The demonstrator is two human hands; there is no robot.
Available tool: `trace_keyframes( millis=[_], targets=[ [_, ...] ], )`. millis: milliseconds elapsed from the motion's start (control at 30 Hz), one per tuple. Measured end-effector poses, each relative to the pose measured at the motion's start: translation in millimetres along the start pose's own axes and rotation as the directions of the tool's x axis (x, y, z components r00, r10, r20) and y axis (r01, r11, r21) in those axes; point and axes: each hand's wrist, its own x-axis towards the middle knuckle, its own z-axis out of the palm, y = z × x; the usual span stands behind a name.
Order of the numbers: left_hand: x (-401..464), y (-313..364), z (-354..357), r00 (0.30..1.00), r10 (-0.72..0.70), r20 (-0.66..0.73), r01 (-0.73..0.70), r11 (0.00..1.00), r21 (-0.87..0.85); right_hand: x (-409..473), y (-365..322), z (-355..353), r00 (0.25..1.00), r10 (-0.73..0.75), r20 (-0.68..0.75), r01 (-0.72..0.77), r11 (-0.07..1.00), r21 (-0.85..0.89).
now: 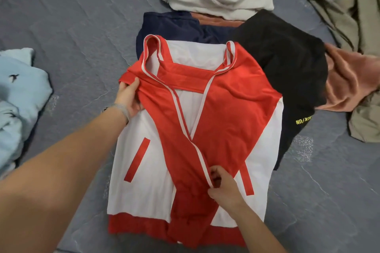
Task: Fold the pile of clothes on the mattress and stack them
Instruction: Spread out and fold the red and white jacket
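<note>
Lying flat on the mattress (61,26), the jacket (205,121) looks light, soft and slippery — best gripped at seams; its shoulder is held by the left hand (128,96), its sleeve trim pinched by the right hand (224,189).

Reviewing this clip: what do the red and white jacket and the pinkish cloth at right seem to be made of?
Red and white jacket: likely thin, smooth synthetic, such as polyester; faint sheen, fine soft creases, ribbed-looking red hem. Pinkish cloth: possibly velvety or satin-like; soft highlights along its folds. Neither is certain from the look alone. The left hand and right hand grip the jacket.
</note>
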Motion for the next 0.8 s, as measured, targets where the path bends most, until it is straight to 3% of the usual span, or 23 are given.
trace_keyframes(
  millis=[33, 100, 167, 233, 333, 400, 467, 567, 633, 700, 733, 800],
  targets=[
    [-6.7, -6.0, -0.4, 0.998, -0.013, 0.054, 0.011, 0.998, 0.054, 1.6, 3.7, 3.4, 0.997, -0.069, -0.034, 0.062, 0.981, -0.182],
    [-21.4, -22.0, -2.2, 0.99, -0.026, 0.136, 0.004, 0.988, 0.155, -3.1, 8.5, 10.6, 0.99, -0.117, -0.074, 0.09, 0.95, -0.297],
    [-34.5, -43.6, -9.8, 0.985, -0.053, 0.166, 0.02, 0.981, 0.193, -9.4, 14.4, 19.2, 0.995, -0.075, -0.067, 0.054, 0.963, -0.264],
    [-48.0, -67.5, -21.3, 0.976, -0.157, 0.148, 0.125, 0.97, 0.209, -14.9, 21.6, 28.2, 1.0, 0.021, 0.007, -0.018, 0.967, -0.256],
    [-75.3, -100.6, -36.3, 0.926, -0.304, 0.223, 0.18, 0.877, 0.445, -26.9, 33.2, 45.7, 0.983, 0.094, 0.159, -0.062, 0.978, -0.2],
    [-90.7, -119.0, -45.7, 0.935, -0.27, 0.23, 0.087, 0.804, 0.588, -36.4, 37.6, 60.2, 0.967, 0.113, 0.228, -0.091, 0.99, -0.104],
    [-101.9, -131.6, -53.0, 0.977, -0.148, 0.156, -0.002, 0.721, 0.693, -42.9, 41.2, 74.0, 0.97, 0.118, 0.214, -0.101, 0.991, -0.091],
    [-121.4, -143.0, -54.4, 0.989, 0.135, -0.059, -0.039, 0.625, 0.78, -51.2, 29.3, 69.1, 0.991, 0.063, 0.117, -0.042, 0.984, -0.175],
    [-141.4, -147.1, -53.0, 0.899, 0.424, -0.112, -0.138, 0.517, 0.845, -48.5, 13.2, 47.5, 0.997, -0.054, -0.062, 0.05, 0.997, -0.064],
    [-166.4, -153.1, -47.9, 0.772, 0.635, 0.03, -0.277, 0.293, 0.915, -39.6, -4.2, 11.8, 0.919, -0.164, -0.358, 0.18, 0.984, 0.013],
    [-179.1, -159.2, -43.1, 0.753, 0.643, 0.142, -0.359, 0.22, 0.907, -30.5, -14.4, -11.2, 0.84, -0.222, -0.496, 0.258, 0.966, 0.004],
    [-202.6, -177.8, -29.2, 0.783, 0.52, 0.343, -0.48, 0.154, 0.863, -5.0, -39.0, -62.2, 0.655, -0.333, -0.678, 0.343, 0.931, -0.125]
  ],
)
